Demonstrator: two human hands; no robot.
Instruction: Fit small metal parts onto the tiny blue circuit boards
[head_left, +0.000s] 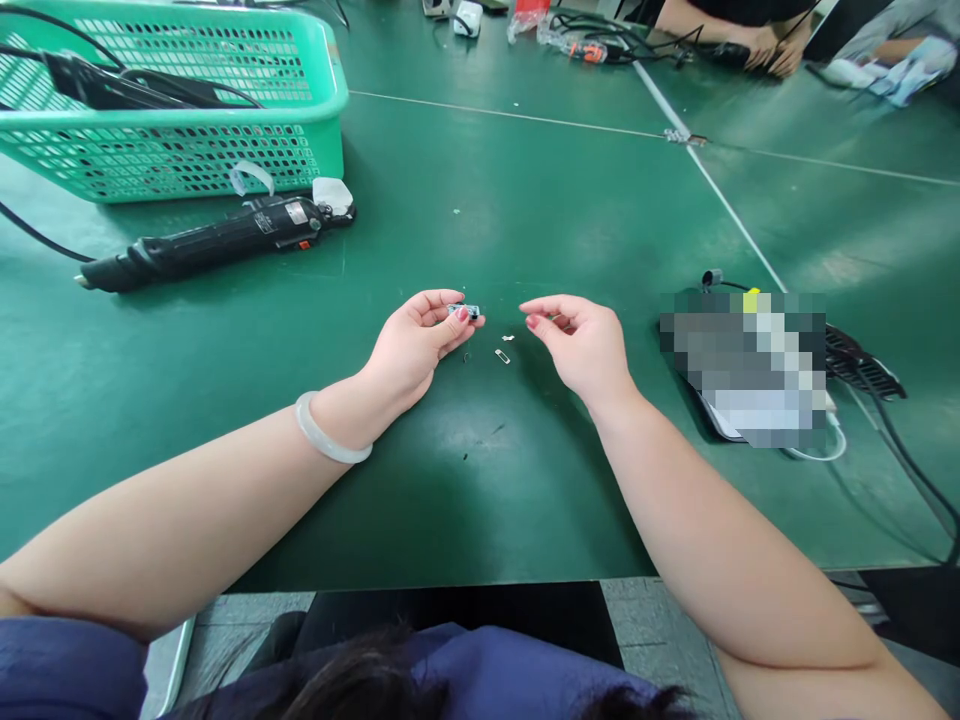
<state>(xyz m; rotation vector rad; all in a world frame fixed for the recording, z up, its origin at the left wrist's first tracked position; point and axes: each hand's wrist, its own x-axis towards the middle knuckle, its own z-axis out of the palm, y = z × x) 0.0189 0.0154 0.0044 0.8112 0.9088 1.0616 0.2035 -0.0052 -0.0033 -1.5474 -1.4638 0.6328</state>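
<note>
My left hand (420,335) is closed, with thumb and fingers pinching a small bluish electronic part (464,311) that looks like a tiny circuit board. To its right, my right hand (581,340) is held in a pinch, thumb and index tips nearly together. Whether anything sits between those tips is too small to tell. On the green table between the hands lie a small rectangular metal frame (502,356) and a tiny silvery piece (508,338). Below the left fingertips is a very small dark bit (466,357).
A green plastic basket (300,150) holding black cabled items stands at upper left. In front of it lies a black electric screwdriver (217,235). At right, a blurred-out object (742,370) sits beside cables. Another person's hands (772,48) rest on the table's far side.
</note>
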